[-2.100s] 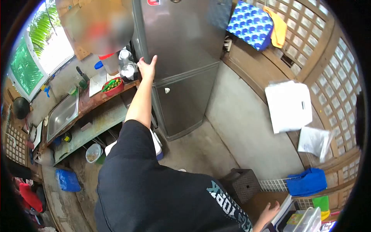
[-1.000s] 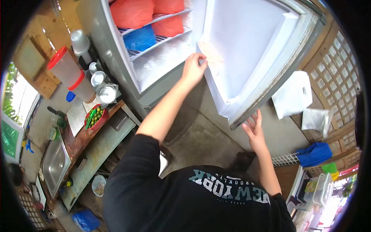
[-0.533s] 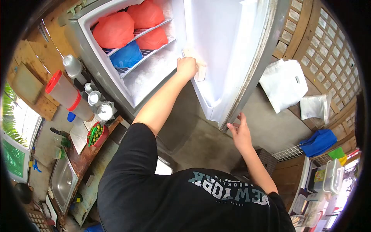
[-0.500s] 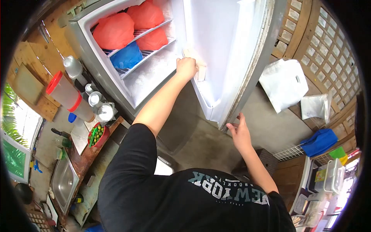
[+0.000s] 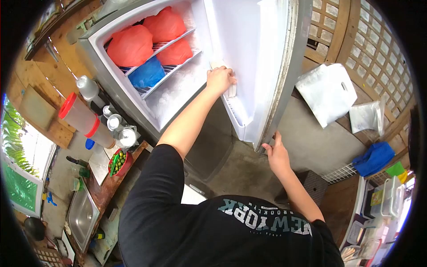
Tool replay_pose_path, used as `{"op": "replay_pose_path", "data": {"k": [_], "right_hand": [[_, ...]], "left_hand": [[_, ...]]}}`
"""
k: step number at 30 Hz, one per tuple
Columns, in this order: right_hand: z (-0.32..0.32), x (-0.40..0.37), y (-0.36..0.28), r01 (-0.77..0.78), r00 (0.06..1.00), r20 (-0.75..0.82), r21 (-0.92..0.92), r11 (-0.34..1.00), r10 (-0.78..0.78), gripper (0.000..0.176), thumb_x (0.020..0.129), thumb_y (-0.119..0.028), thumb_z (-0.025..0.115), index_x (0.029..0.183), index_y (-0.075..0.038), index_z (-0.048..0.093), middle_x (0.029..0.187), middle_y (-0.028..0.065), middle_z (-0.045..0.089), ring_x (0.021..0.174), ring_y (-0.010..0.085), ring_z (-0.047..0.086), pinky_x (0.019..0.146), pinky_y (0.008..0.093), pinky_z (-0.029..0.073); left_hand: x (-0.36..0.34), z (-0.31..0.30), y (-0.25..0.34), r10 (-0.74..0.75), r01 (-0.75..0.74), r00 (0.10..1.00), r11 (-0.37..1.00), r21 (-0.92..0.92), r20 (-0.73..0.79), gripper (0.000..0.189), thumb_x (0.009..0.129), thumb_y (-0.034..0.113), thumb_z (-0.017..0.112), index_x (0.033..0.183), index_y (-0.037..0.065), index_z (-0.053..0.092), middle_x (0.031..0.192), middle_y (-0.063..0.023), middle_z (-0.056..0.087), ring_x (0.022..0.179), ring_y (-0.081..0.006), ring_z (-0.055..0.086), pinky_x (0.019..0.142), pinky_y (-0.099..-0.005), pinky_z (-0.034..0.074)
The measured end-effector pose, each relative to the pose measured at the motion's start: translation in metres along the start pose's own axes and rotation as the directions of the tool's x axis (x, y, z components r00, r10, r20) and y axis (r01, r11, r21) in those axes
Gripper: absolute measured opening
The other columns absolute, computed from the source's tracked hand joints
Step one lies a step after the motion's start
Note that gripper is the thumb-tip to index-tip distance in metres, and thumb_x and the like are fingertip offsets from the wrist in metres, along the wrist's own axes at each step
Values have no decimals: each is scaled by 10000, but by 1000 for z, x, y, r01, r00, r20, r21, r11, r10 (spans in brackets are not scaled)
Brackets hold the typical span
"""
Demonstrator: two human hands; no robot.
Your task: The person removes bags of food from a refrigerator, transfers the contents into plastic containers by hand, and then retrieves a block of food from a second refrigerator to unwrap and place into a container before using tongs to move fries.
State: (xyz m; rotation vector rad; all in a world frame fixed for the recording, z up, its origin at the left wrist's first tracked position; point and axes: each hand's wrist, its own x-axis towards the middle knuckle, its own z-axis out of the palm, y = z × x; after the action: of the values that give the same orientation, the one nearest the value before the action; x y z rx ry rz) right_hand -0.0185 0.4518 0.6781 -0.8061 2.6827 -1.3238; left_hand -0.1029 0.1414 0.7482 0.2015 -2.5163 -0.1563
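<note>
The grey fridge's freezer door (image 5: pixel 249 44) stands open to the right. My left hand (image 5: pixel 220 80) reaches up and is closed on a pale bar (image 5: pixel 231 90) of the door's inner shelf. My right hand (image 5: pixel 275 153) holds the door's lower edge, fingers curled on it. Inside the frosted freezer compartment (image 5: pixel 173 91), red bags (image 5: pixel 131 44) and a blue bag (image 5: pixel 147 73) lie on wire racks.
Left of the fridge, a counter holds a red-lidded pitcher (image 5: pixel 75 113), jars, a red bowl of green fruit (image 5: pixel 119 162) and a steel sink (image 5: pixel 82 216). A white plastic bag (image 5: pixel 327 91) and blue cloth (image 5: pixel 376 158) hang at the lattice wall. A dark basket (image 5: pixel 313 184) sits on the floor.
The freezer door, shut two seconds ago, has swung wide open. My left hand moved onto the door's inner shelf and closed there; my right hand came up to the door's lower edge.
</note>
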Motion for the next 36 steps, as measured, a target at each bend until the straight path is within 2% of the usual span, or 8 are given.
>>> {"op": "replay_pose_path", "data": {"k": [4,11,15,17,22,26,31,36], "right_hand": [[2,-1,5,40,999,-29,-67,997,-42,579,875,-252,552,1334,-63,253,1212,209,512,980,404,559,796,443,459],[-2,-2,6,3,1000,27,-42,999,-1,581,868,-286,559,1317,-61,267,1212,196,518,950,384,581,785,445,467],[1,0,9,33,999,3,-55,998,-33,579,865,-292,563,1309,-56,277,1203,195,526,948,386,583,783,442,469],[1,1,10,49,999,-6,-30,998,-49,578,866,-300,561,1309,-54,281,1195,199,530,956,387,579,784,440,470],[14,-3,21,116,993,-17,81,990,-115,594,868,-323,557,1318,-51,281,1188,214,526,979,380,574,801,438,467],[12,-15,-4,83,976,183,179,980,-116,633,844,-298,589,1348,-83,274,1292,213,435,1047,359,549,864,419,457],[33,-29,11,363,821,361,267,893,-442,568,818,-247,611,1305,-99,361,1284,165,444,1092,327,514,907,413,433],[24,-55,47,394,654,552,334,856,-517,595,763,-335,665,1239,-65,431,1219,166,479,1120,341,481,920,418,410]], "left_hand": [[10,20,-11,62,-61,998,994,-94,7,149,695,237,684,764,110,648,748,-93,633,803,-251,623,736,-439,429],[71,-31,-27,-368,221,908,828,-515,-203,148,791,176,626,744,40,591,739,-153,642,685,-228,629,642,-357,470],[98,-87,-39,-245,-195,925,349,-917,-290,187,823,42,598,684,33,474,830,-112,665,744,-166,599,651,-270,463],[83,-129,-30,-297,-214,868,499,-840,-398,164,818,74,624,731,87,486,655,11,507,589,-100,459,551,-250,384],[13,-205,-46,-295,-518,679,457,-723,-672,33,859,66,546,883,43,543,806,-75,605,727,-167,583,672,-284,480],[-111,-232,-20,-304,-181,710,793,-582,-635,107,905,119,495,952,38,547,815,-59,576,723,-156,560,679,-278,475],[-244,-179,15,-674,228,647,618,-752,-357,180,902,193,529,979,37,482,833,-62,539,747,-129,510,643,-263,432],[-296,-134,86,-363,157,906,767,-623,-219,236,970,220,391,819,42,358,761,-98,506,716,-157,471,678,-309,411]]}}
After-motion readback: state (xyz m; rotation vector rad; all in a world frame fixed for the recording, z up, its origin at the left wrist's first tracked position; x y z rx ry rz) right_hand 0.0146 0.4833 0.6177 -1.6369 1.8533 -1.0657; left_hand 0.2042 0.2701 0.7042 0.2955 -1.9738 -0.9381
